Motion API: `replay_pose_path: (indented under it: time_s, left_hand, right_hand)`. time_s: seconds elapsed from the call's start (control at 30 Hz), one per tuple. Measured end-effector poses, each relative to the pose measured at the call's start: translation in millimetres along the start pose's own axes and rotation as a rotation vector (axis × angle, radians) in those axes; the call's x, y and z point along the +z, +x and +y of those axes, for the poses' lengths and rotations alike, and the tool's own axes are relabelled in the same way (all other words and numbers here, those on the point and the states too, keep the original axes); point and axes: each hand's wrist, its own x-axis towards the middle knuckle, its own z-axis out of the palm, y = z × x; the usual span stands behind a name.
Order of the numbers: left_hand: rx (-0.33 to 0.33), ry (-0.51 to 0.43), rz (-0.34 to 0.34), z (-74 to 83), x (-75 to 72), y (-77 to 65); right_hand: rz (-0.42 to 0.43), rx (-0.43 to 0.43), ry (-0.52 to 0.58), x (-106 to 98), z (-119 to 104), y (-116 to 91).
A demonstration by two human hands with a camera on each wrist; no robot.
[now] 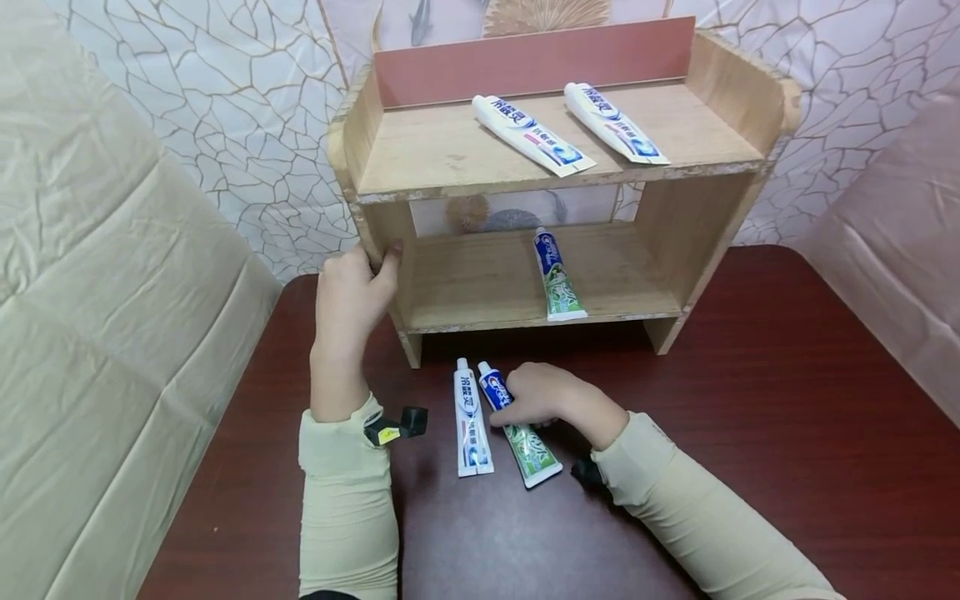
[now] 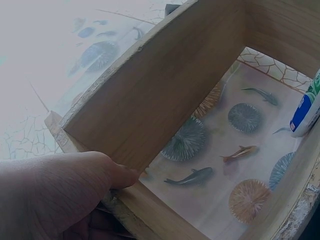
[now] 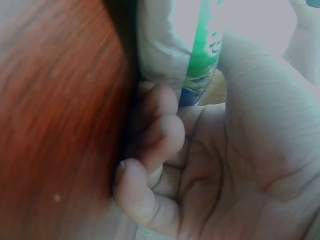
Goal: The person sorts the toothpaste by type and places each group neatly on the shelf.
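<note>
My left hand (image 1: 351,292) grips the left side panel of a small wooden shelf (image 1: 420,162), the thumb inside and the fingers hidden behind the board. In the left wrist view the thumb of that hand (image 2: 75,185) presses over the panel's edge. On the table, my right hand (image 1: 551,393) holds a blue and green toothpaste tube (image 1: 534,454) by its middle, thumb across the top. The right wrist view shows curled fingers (image 3: 160,100) against the tube's white underside (image 3: 162,40), close to the tabletop. A white toothpaste tube (image 1: 472,425) lies just left of it.
Two white toothpaste tubes (image 1: 528,137) lie on the upper board, their flat ends at its front edge. Another blue and green tube (image 1: 558,283) lies on the lower board (image 1: 480,275). Dark red table (image 1: 787,400) surrounds the shelf, with patterned cloth (image 1: 225,100) behind.
</note>
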Motion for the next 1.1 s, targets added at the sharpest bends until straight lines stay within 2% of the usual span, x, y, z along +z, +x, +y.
replay_pose_path:
  time_s: [0.5,0.8,1.1]
  left_hand:
    - [-0.043,-0.006,-0.043,-1.8,4.5,0.1]
    - [-0.036,-0.009,-0.034,-1.5,3.2,6.0]
    - [-0.063,-0.009,-0.047,-3.5,5.7,3.7]
  right_hand:
    - [-0.011,-0.025,-0.02,0,3,0]
    - [-0.006,-0.038,-0.025,-8,2,0]
    - [-0.018,-0.036,-0.03,-4,4,2]
